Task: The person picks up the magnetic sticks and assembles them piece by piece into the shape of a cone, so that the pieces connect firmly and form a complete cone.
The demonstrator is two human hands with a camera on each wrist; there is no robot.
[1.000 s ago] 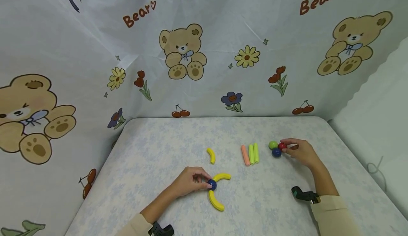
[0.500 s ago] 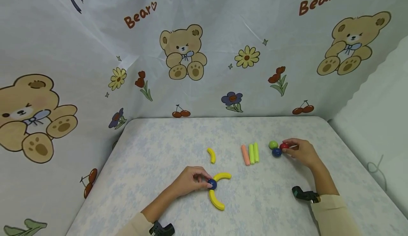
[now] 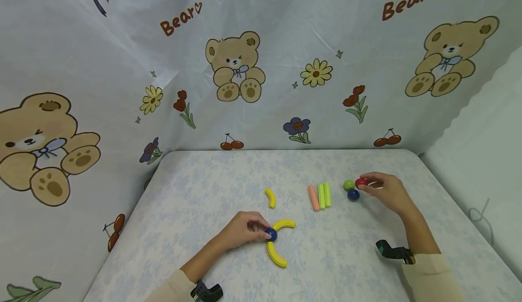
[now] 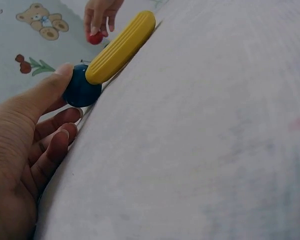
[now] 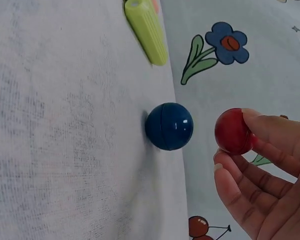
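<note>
My left hand [image 3: 246,230] pinches a blue ball [image 3: 271,234] between thumb and fingers. Two curved yellow sticks meet that ball: one yellow stick [image 3: 284,224] runs up to the right, another yellow stick [image 3: 277,255] curves toward the near side. In the left wrist view a ribbed yellow stick [image 4: 122,47] sits against the blue ball [image 4: 82,87]. My right hand [image 3: 387,191] holds a red ball [image 3: 361,183] by the fingertips, raised off the table in the right wrist view. Beside it rest a green ball [image 3: 348,184] and a second blue ball [image 3: 353,195].
A loose curved yellow stick [image 3: 271,198] lies beyond my left hand. An orange stick [image 3: 313,198] and two light green sticks [image 3: 324,196] lie side by side left of the balls. Behind the table [image 3: 195,179] hangs a bear-print cloth [image 3: 269,112].
My right hand has lifted the red ball up from beside the green and second blue balls. My left hand keeps its pinch on the other blue ball in the same place.
</note>
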